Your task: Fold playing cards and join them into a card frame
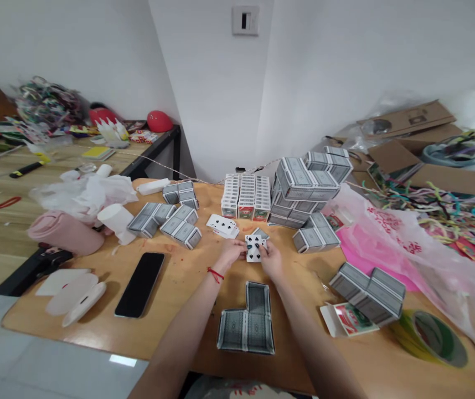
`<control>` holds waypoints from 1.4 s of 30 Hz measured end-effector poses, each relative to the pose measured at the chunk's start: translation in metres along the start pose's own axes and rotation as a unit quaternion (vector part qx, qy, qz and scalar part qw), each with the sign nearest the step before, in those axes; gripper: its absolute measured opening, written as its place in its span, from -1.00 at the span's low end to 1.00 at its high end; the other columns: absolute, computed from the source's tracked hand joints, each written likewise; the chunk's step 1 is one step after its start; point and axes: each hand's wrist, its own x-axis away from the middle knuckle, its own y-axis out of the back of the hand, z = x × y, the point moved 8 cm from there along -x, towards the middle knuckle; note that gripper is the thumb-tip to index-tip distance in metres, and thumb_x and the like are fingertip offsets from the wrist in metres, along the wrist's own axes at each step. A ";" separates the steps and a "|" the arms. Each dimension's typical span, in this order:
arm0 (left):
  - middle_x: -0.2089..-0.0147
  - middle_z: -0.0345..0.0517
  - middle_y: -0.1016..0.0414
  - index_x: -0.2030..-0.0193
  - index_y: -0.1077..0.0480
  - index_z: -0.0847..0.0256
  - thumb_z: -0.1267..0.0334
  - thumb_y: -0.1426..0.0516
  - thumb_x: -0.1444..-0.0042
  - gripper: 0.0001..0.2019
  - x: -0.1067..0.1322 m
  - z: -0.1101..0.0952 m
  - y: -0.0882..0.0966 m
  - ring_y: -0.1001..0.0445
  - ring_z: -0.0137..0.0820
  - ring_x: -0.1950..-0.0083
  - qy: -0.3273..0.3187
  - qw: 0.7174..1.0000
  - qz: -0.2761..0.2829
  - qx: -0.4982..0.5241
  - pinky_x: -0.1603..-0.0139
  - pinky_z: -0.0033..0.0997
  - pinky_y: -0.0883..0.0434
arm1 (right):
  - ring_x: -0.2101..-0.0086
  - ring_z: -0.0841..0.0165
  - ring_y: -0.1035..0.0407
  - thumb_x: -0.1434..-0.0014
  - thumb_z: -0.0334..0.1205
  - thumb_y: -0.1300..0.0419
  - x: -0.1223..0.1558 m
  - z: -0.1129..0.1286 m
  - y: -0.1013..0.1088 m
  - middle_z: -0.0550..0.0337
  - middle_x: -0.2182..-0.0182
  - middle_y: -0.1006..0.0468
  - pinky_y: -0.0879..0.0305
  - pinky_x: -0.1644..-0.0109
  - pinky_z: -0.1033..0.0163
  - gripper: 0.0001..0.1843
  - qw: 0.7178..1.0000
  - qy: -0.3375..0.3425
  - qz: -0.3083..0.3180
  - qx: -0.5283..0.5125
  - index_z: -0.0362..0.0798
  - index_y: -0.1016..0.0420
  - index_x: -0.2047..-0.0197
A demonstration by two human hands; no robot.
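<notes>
Both my hands meet at the middle of the wooden table (179, 310) around a small stack of playing cards (254, 247), face up with a spade card on top. My left hand (231, 254), with a red string on its wrist, pinches the stack's left edge. My right hand (271, 259) grips its right edge. More face-up cards (222, 225) lie just to the left beyond my hands. Three grey-backed card packs (249, 323) lie flat between my forearms near the table's front.
Grey card boxes lie in groups at the left (166, 220), right (368, 291) and in a tall pile (304, 185) behind. A block of red-green packs (246, 197) stands at the back. A black phone (140, 284), a pink plastic bag (387, 244), a tape roll (428, 335) lie around.
</notes>
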 end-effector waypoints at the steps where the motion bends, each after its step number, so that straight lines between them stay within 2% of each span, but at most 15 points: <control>1: 0.57 -0.15 -0.43 0.53 -0.36 0.34 0.43 -0.16 0.12 -0.95 -0.001 0.000 0.000 -0.41 -0.47 0.54 -0.010 1.000 -0.007 -0.014 0.43 -0.41 -0.41 | 0.45 0.33 -0.36 0.00 -0.03 -0.03 -0.001 0.000 0.000 0.16 0.45 -0.50 -0.27 0.39 0.28 -0.71 1.000 -0.001 0.005 0.003 -0.07 -0.38 0.36; 8: 0.51 -0.24 -0.31 0.48 -0.29 0.27 0.36 -0.07 0.03 -0.94 0.002 -0.011 0.008 -0.28 -0.50 0.44 -0.139 0.977 -0.094 -0.131 0.39 -0.53 -0.22 | 0.48 0.33 -0.37 0.01 -0.03 -0.04 -0.004 0.002 -0.006 0.17 0.50 -0.52 -0.25 0.43 0.30 -0.70 0.999 -0.006 0.033 0.023 -0.08 -0.40 0.35; 13: 0.48 -0.18 -0.31 0.38 -0.27 0.24 0.27 0.07 -0.12 -0.84 0.012 -0.027 0.005 -0.26 -0.45 0.46 -0.260 0.907 -0.141 -0.301 0.46 -0.50 -0.11 | 0.48 0.33 -0.38 0.01 -0.05 -0.07 -0.001 0.005 -0.011 0.18 0.48 -0.54 -0.27 0.44 0.30 -0.73 0.999 -0.003 0.034 0.014 -0.05 -0.42 0.35; 15: 0.48 -0.15 -0.33 0.37 -0.27 0.24 0.24 0.10 -0.15 -0.80 0.011 -0.028 0.002 -0.27 -0.44 0.47 -0.274 0.890 -0.141 -0.337 0.47 -0.49 -0.08 | 0.50 0.33 -0.38 0.02 -0.04 -0.07 0.000 0.005 -0.011 0.19 0.49 -0.54 -0.27 0.47 0.30 -0.72 1.000 -0.004 0.031 0.000 -0.04 -0.43 0.34; 18: 0.51 -0.13 -0.33 0.41 -0.28 0.25 0.19 0.14 -0.17 -0.72 0.009 -0.026 -0.001 -0.26 -0.44 0.52 -0.276 0.879 -0.139 -0.363 0.51 -0.48 -0.05 | 0.55 0.35 -0.35 0.01 -0.01 -0.07 0.002 0.006 -0.010 0.21 0.54 -0.52 -0.26 0.51 0.30 -0.71 0.999 -0.007 0.036 -0.016 -0.05 -0.43 0.36; 22: 0.59 -0.14 -0.31 0.54 -0.26 0.26 0.16 0.15 -0.17 -0.64 0.011 -0.025 -0.002 -0.22 -0.48 0.57 -0.282 0.879 -0.141 -0.358 0.54 -0.47 -0.01 | 0.52 0.35 -0.35 0.02 -0.01 -0.07 0.004 0.008 -0.009 0.20 0.54 -0.52 -0.27 0.47 0.30 -0.70 1.000 0.006 0.028 -0.011 -0.07 -0.43 0.39; 26: 0.61 -0.18 -0.27 0.56 -0.23 0.25 0.15 0.13 -0.15 -0.65 0.016 -0.027 -0.001 -0.19 -0.50 0.57 -0.293 0.889 -0.133 -0.326 0.54 -0.49 -0.02 | 0.51 0.36 -0.34 0.00 0.00 -0.06 0.006 0.009 -0.008 0.18 0.50 -0.52 -0.27 0.46 0.31 -0.68 1.000 0.003 0.002 -0.023 -0.08 -0.42 0.35; 28: 0.57 -0.20 -0.27 0.52 -0.22 0.24 0.17 0.12 -0.14 -0.71 0.017 -0.028 -0.002 -0.21 -0.50 0.53 -0.304 0.896 -0.106 -0.306 0.52 -0.50 -0.05 | 0.53 0.37 -0.33 0.00 0.02 -0.05 0.007 0.007 -0.007 0.17 0.50 -0.52 -0.27 0.48 0.31 -0.66 0.999 -0.013 -0.017 -0.042 -0.09 -0.41 0.35; 33: 0.54 -0.25 -0.27 0.45 -0.19 0.22 0.21 0.08 -0.12 -0.81 0.021 -0.024 -0.011 -0.24 -0.50 0.49 -0.301 0.919 0.018 -0.255 0.46 -0.52 -0.14 | 0.54 0.38 -0.32 0.01 0.05 -0.06 0.007 0.003 0.000 0.16 0.50 -0.50 -0.27 0.51 0.32 -0.64 0.993 -0.042 -0.060 -0.089 -0.11 -0.38 0.38; 35: 0.54 -0.26 -0.27 0.44 -0.19 0.22 0.22 0.07 -0.11 -0.83 0.023 -0.022 -0.011 -0.25 -0.50 0.48 -0.293 0.926 0.041 -0.234 0.44 -0.51 -0.17 | 0.57 0.40 -0.30 0.01 0.06 -0.06 0.008 0.003 0.001 0.18 0.53 -0.48 -0.26 0.54 0.33 -0.63 0.992 -0.046 -0.061 -0.101 -0.11 -0.36 0.38; 42: 0.59 -0.27 -0.26 0.51 -0.18 0.22 0.22 0.06 -0.09 -0.80 0.017 -0.017 -0.008 -0.26 -0.50 0.52 -0.255 0.942 0.032 -0.214 0.49 -0.51 -0.17 | 0.64 0.45 -0.23 0.03 0.10 -0.07 0.010 0.015 0.000 0.25 0.63 -0.41 -0.20 0.59 0.35 -0.63 0.994 -0.038 -0.038 -0.098 -0.08 -0.32 0.45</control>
